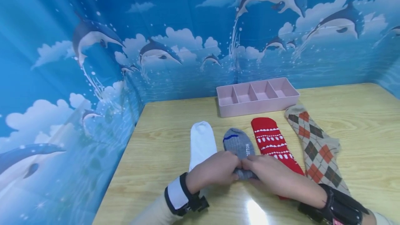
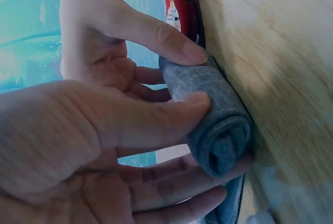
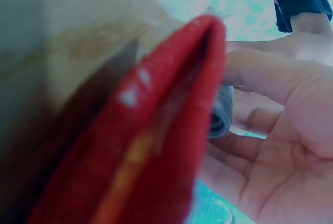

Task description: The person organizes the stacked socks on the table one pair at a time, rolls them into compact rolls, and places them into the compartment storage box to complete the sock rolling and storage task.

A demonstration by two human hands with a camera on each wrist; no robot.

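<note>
A grey sock with a blue line at its toe lies on the table, its near end rolled up. In the left wrist view the rolled part shows as a thick spiral. My left hand grips one end of the roll between thumb and fingers. From the other side my right hand holds it the same way, thumb on top. A white sock lies flat to the left, partly behind my left hand. To the right a red patterned sock runs under my right forearm.
A tan argyle sock lies at the far right. Behind the socks stands a pink box with several compartments, close to the blue dolphin curtain. The wooden table carries everything.
</note>
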